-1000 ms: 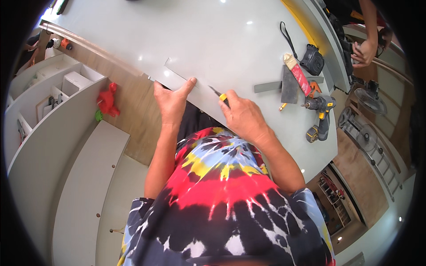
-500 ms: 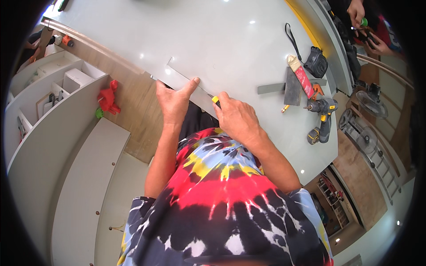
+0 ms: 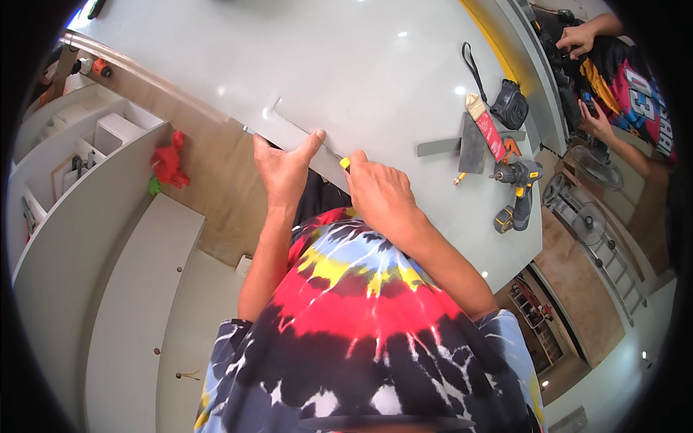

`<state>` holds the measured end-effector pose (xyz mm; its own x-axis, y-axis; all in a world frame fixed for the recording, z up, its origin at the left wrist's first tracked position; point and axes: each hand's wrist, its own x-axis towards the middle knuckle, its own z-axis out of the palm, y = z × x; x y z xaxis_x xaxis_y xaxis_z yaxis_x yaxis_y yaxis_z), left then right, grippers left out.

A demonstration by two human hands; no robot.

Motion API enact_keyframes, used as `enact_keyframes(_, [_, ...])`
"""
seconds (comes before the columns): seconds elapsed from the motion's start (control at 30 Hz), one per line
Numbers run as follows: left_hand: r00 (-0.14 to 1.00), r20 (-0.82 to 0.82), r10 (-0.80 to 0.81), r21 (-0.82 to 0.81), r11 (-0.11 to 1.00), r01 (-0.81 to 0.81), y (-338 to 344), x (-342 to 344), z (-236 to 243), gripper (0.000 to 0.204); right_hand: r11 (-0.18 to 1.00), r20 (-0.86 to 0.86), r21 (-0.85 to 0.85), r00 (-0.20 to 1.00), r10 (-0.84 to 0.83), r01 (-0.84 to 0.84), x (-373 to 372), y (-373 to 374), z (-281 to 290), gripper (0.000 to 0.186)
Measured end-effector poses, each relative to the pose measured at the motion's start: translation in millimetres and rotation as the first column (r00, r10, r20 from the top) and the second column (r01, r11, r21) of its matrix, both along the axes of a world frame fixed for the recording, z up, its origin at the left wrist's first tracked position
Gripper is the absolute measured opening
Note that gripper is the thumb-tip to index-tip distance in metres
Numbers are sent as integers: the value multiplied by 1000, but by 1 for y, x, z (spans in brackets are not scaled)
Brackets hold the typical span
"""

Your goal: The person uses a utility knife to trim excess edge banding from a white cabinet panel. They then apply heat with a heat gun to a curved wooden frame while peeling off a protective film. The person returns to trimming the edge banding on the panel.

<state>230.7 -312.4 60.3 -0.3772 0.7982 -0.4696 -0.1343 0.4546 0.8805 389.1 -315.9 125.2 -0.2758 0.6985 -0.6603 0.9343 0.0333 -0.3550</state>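
Note:
At the near edge of the pale table, my left hand (image 3: 284, 162) grips a narrow whitish piece (image 3: 294, 133), thumb on top and fingers hidden beneath. A thin dark line marks the piece's far side against the tabletop. My right hand (image 3: 379, 189) is closed around a hand tool (image 3: 344, 164) with a yellow and black handle. Its slim metal end points toward my left thumb, along that line. Whether it is a knife or a screwdriver I cannot make out. Most of the handle is hidden in my fist.
To the right on the table (image 3: 375, 65) lie a cordless drill (image 3: 521, 180), a red-wrapped brush (image 3: 485, 126), a dark flat plate (image 3: 473, 144), a pencil (image 3: 461, 177) and a black strapped case (image 3: 510, 105). White shelving (image 3: 79, 173) stands left. Another person's hand (image 3: 595, 123) shows far right.
My right hand and the tool have shifted slightly left, while my left hand keeps its hold. At the far right, the other person's arms have moved apart and show more.

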Motion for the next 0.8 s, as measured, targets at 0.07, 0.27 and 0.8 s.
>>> enact_keyframes(0.07, [1000,-17,-17,-35,999,16,1,-1,-1,65,999,4,-22,1000,-29,29,-2,3,1,22])
enact_keyframes(0.27, [997,52,-53,-57,997,56,-2,-7,-5,73,999,6,24,999,-35,35,-3,-1,0,23])
enact_keyframes(0.8, [999,24,-22,-84,996,24,-5,3,-6,72,946,-234,90,930,-283,311,50,-9,5,25])
